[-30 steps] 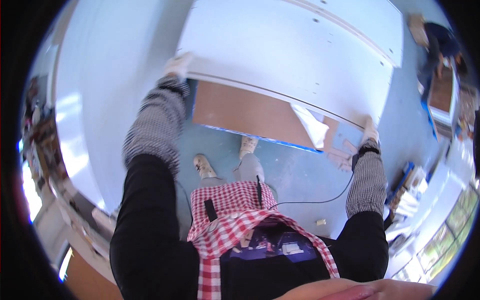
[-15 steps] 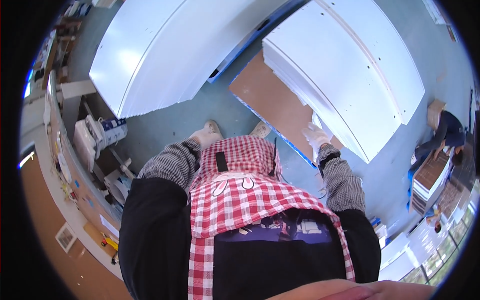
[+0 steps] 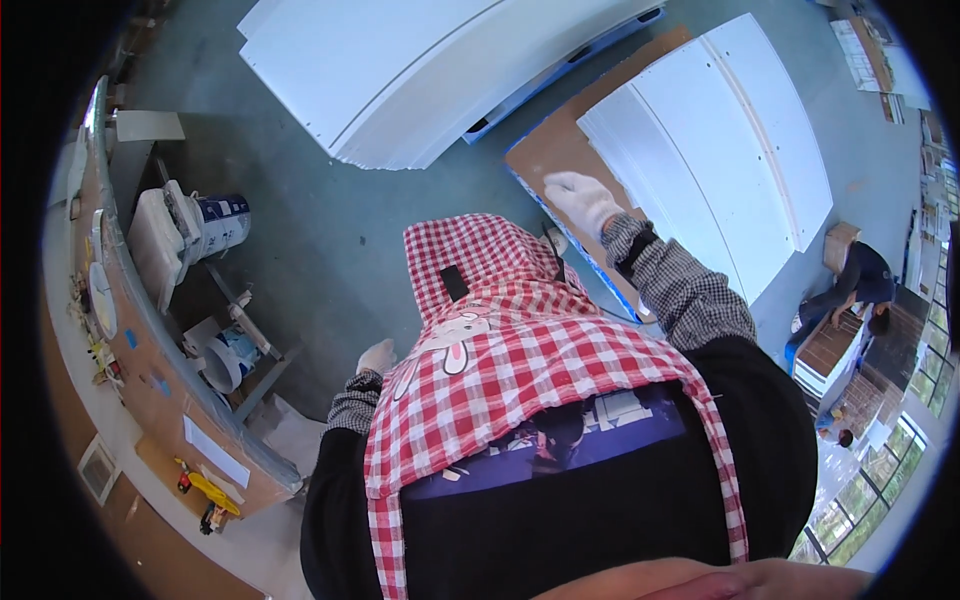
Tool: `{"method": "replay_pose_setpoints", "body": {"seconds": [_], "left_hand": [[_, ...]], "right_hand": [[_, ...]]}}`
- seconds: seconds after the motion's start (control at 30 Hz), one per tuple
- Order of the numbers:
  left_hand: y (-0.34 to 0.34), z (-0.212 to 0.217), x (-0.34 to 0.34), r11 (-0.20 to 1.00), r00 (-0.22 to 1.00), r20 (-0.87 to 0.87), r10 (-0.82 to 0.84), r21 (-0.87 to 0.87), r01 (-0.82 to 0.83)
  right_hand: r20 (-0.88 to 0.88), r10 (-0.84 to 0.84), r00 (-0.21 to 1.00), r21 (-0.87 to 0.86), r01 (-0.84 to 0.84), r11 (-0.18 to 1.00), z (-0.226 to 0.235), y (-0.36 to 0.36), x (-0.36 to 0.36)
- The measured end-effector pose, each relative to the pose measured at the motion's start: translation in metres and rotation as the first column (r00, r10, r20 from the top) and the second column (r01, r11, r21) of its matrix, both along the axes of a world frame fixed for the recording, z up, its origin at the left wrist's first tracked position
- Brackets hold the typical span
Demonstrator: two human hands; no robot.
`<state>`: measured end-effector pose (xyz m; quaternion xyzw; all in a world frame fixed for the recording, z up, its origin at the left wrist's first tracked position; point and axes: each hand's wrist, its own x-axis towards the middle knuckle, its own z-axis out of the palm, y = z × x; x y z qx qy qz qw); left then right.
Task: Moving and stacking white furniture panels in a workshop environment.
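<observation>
Floor [image 3: 330, 230]: grey-green, smooth, scuffed, seen from above past a red-and-white checked apron [image 3: 520, 340] over a black top.

White panels, near stack [image 3: 720, 150]: long flat boards lying side by side on a brown cardboard sheet [image 3: 545, 160], the sheet spread on the floor with a blue edge showing along its lower side. Right of centre, running up toward the rim.

White panels, far stack [image 3: 420, 70]: larger boards at the top, apart from the near stack, floor and a dark gap between.

Right hand [image 3: 585, 200]: in a white glove, checked sleeve and dark wristband behind it, reaching forward over the cardboard sheet at the lower corner of the near stack. Fingers curled downward; whether gripping a board edge or only resting there, cannot tell.

Left hand [image 3: 378, 356]: gloved, hanging low beside the apron, above the bare floor, holding nothing visible; fingers loosely bent, exact closure not clear.

Workbench [image 3: 150, 340]: long, curved by the lens, along the left rim, brown top with small items and a yellow tool [image 3: 215, 492] near its lower end.

Paint bucket [image 3: 215, 225]: white with a dark blue label, under the bench; a smaller tub [image 3: 225, 360] further down.

Other person [image 3: 850, 285]: dark clothes, crouched at the right rim beside a cardboard box [image 3: 838, 243] and wooden slats.

Windows [image 3: 880, 480]: lower right, bright.
</observation>
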<state>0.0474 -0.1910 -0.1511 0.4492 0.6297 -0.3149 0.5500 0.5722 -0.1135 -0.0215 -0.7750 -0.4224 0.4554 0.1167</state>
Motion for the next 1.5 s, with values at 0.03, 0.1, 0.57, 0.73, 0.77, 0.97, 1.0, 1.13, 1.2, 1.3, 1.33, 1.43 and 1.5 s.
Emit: {"method": "replay_pose_setpoints", "body": {"seconds": [0.03, 0.1, 0.57, 0.73, 0.77, 0.97, 1.0, 1.13, 1.2, 1.3, 1.33, 1.43, 1.5], "left_hand": [[-0.005, -0.002, 0.007, 0.967, 0.969, 0.023, -0.244, 0.075, 0.242], [0.0, 0.002, 0.036, 0.86, 0.865, 0.047, -0.499, 0.147, 0.489], [-0.123, -0.042, 0.078, 0.903, 0.898, 0.107, 0.428, -0.004, -0.43], [-0.135, 0.0, 0.044, 0.984, 0.989, 0.08, 0.126, 0.116, -0.135], [-0.132, 0.009, 0.037, 0.984, 0.995, 0.055, 0.084, 0.151, -0.091], [-0.117, 0.093, 0.025, 0.841, 0.975, -0.104, -0.195, 0.493, 0.221], [-0.108, 0.112, 0.025, 0.807, 0.938, -0.181, -0.297, 0.477, 0.347], [-0.119, 0.146, 0.006, 0.965, 0.986, -0.074, -0.146, 0.209, 0.159], [-0.172, 0.106, -0.03, 0.858, 0.876, -0.092, -0.474, 0.173, 0.483], [-0.182, 0.086, -0.035, 0.863, 0.895, -0.044, -0.445, 0.248, 0.441], [-0.178, 0.084, -0.032, 0.891, 0.943, -0.086, -0.321, 0.311, 0.331], [-0.126, 0.085, -0.015, 0.923, 0.976, -0.157, -0.152, 0.33, 0.197], [-0.106, 0.079, -0.016, 0.88, 0.968, -0.164, -0.188, 0.411, 0.241]], "right_hand": [[-0.019, 0.018, 1.0, 0.063, -0.017, 0.998, 0.003, 0.004, 0.003], [-0.024, 0.008, 1.0, 0.111, -0.005, 0.994, 0.007, 0.009, 0.012], [-0.138, 0.378, 0.915, 0.328, -0.318, 0.89, -0.047, 0.095, -0.002], [-0.035, 0.36, 0.932, 0.222, -0.344, 0.912, -0.033, 0.062, -0.02], [-0.244, 0.195, 0.95, -0.039, -0.21, 0.977, -0.012, 0.061, -0.021], [-0.381, -0.286, 0.88, -0.508, 0.06, 0.86, 0.04, -0.005, -0.008], [-0.398, -0.317, 0.861, -0.553, 0.05, 0.831, 0.038, -0.015, -0.004], [-0.344, -0.058, 0.937, -0.615, -0.178, 0.768, 0.06, -0.045, -0.014], [-0.355, 0.111, 0.928, -0.606, -0.319, 0.729, 0.075, -0.05, -0.024], [-0.383, 0.226, 0.896, -0.548, -0.417, 0.725, 0.073, -0.049, -0.031], [-0.408, 0.209, 0.888, -0.489, -0.407, 0.772, 0.072, -0.053, -0.034], [-0.457, 0.076, 0.886, -0.538, -0.343, 0.77, 0.074, -0.037, -0.058], [-0.453, 0.088, 0.887, -0.508, -0.337, 0.793, 0.067, -0.028, -0.067]]}}
